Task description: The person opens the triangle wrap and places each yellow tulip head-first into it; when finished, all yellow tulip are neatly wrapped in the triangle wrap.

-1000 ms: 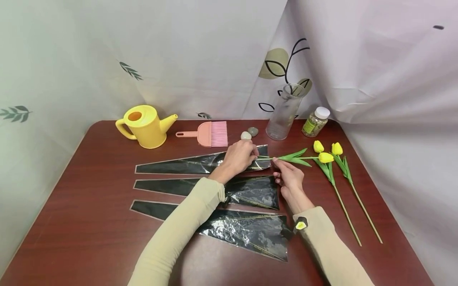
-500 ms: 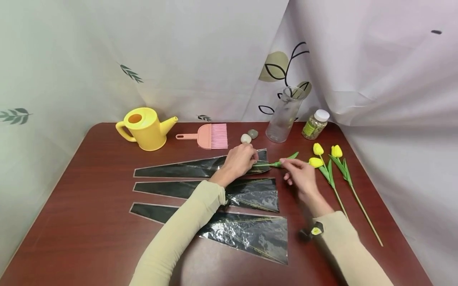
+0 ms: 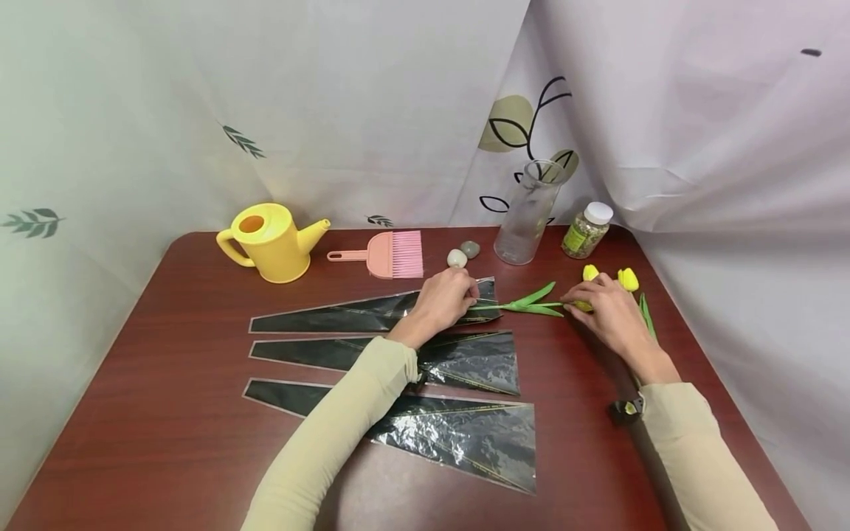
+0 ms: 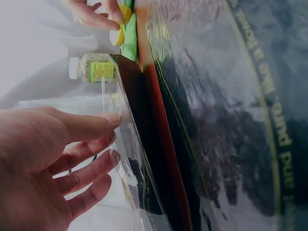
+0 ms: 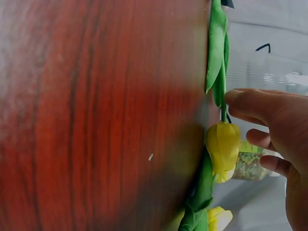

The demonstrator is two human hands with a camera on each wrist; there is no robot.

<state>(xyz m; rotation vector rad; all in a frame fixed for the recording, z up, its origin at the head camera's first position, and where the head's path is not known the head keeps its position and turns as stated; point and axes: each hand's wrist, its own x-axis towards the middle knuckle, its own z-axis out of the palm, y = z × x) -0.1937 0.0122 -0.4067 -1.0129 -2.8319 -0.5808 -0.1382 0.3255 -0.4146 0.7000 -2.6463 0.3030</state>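
**Sliding first tulip into its sleeve**

Feeding stem into top sleeve point(image 3: 372, 311): L hand point(image 3: 443, 299) pinches sleeve mouth open, R hand point(image 3: 607, 313) curls fingers round tulip point(image 3: 531, 302) at its bloom, on table point(image 3: 166, 383). Leaves not yet in; 2 sleeves, 2 tulips untouched. Vs 1 s ago: R hand slid from stem to bloom, flower further in.

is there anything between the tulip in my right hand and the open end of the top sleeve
Nothing visible. The tulip lies on bare table, its stem already reaching the sleeve mouth, which the left hand holds; the right hand is at the bloom.
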